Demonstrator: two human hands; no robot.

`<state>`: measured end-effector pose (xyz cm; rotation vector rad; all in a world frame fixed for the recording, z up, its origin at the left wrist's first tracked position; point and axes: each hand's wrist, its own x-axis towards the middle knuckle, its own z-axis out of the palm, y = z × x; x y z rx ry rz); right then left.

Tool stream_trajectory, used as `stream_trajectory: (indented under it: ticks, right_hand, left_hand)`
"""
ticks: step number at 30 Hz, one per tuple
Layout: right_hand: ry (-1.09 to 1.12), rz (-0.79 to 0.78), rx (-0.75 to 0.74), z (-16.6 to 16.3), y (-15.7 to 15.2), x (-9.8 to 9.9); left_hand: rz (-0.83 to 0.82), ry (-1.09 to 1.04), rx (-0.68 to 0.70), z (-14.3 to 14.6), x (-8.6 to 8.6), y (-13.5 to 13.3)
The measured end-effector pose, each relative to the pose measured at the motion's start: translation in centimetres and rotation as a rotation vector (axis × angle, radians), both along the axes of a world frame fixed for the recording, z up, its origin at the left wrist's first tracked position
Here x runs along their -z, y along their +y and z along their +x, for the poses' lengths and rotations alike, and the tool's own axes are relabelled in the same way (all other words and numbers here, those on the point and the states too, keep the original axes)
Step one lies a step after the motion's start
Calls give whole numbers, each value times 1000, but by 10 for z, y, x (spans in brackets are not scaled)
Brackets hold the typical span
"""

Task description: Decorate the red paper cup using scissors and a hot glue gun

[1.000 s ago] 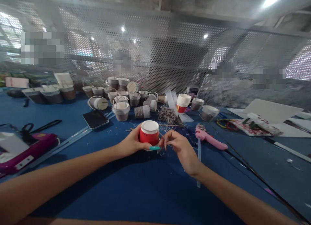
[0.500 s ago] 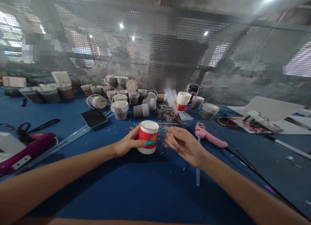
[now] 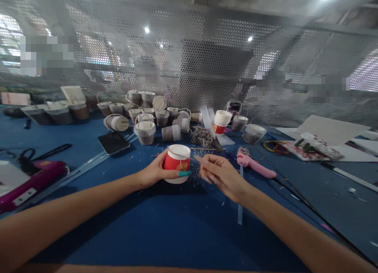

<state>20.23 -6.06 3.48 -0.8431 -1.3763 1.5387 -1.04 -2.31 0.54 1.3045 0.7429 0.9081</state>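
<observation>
My left hand is wrapped round a red and white paper cup with a gold emblem, and its thumb lies across the front. The cup is close above the blue tabletop; whether it touches is unclear. My right hand is just right of the cup, with one finger stretched toward its side and the others loosely curled. I see nothing held between its fingers. Behind them lies a tangle of grey-brown twine. The pink glue gun rests right of my right hand.
Several twine-wrapped cups with handles crowd the back left. A stack of paper cups stands behind the twine. A phone, a purple glue gun and clear glue sticks lie left. A dark cable crosses the right side.
The cup has shifted slightly left and turned, so its gold emblem shows more. A finger of my right hand has stretched out toward the cup's side.
</observation>
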Motion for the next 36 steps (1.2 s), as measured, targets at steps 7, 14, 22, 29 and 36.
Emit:
stream_trajectory:
  ticks: [7, 14, 22, 29, 36]
  right_hand:
    - [-4, 16, 43, 0, 2, 0]
    - [25, 15, 62, 2, 5, 2]
    - [25, 37, 73, 1, 3, -2]
    - [-21, 66, 89, 0, 2, -4]
    - [4, 53, 97, -1, 1, -4]
  left_hand:
    - [28, -22, 21, -1, 1, 0]
    - [41, -29, 54, -3, 3, 2]
    - [78, -51, 89, -3, 3, 2]
    - [117, -63, 130, -1, -2, -1]
    - [94, -129, 194, -1, -2, 0]
